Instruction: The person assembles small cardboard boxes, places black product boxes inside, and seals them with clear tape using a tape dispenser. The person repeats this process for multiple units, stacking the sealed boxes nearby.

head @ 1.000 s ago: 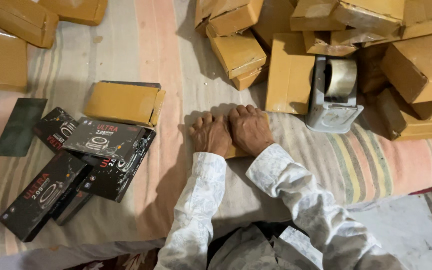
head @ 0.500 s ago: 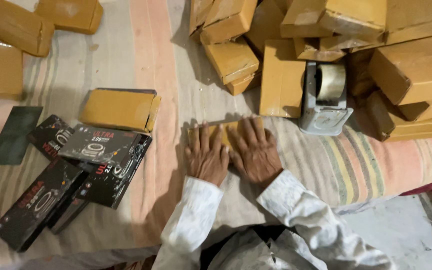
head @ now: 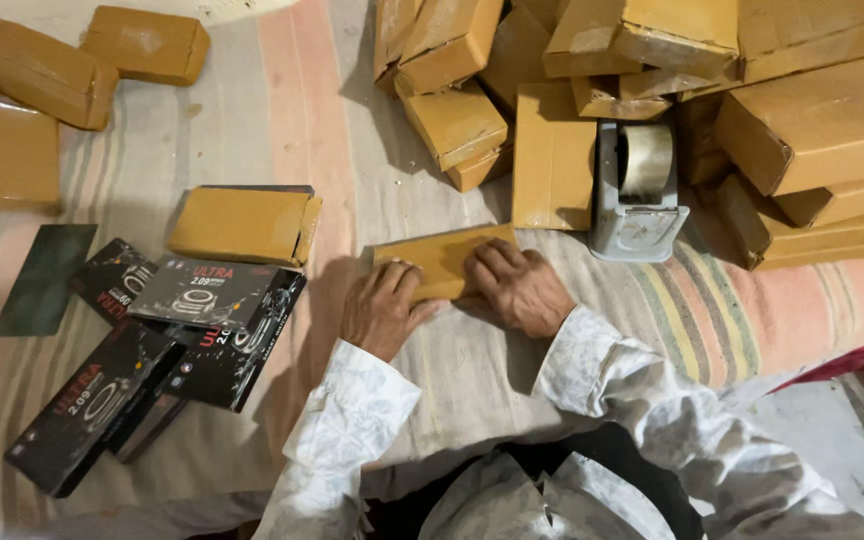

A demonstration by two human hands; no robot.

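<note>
A flat box wrapped in brown paper (head: pixel 444 256) lies on the striped cloth in front of me. My left hand (head: pixel 382 308) presses on its near left end with the fingers curled over the edge. My right hand (head: pixel 515 288) rests flat on its near right end. Both sleeves are white and patterned. Just beyond the parcel stands a grey tape dispenser (head: pixel 636 192) with a roll of clear tape.
A heap of brown wrapped parcels (head: pixel 782 120) fills the back right. Several black printed boxes (head: pixel 152 350) lie at the left with one brown parcel (head: pixel 242 225) on top. More brown parcels (head: pixel 12 130) sit at the far left.
Both hands have spread apart along the parcel, uncovering its brown top. The view has shifted slightly, so everything sits a little lower and to the right.
</note>
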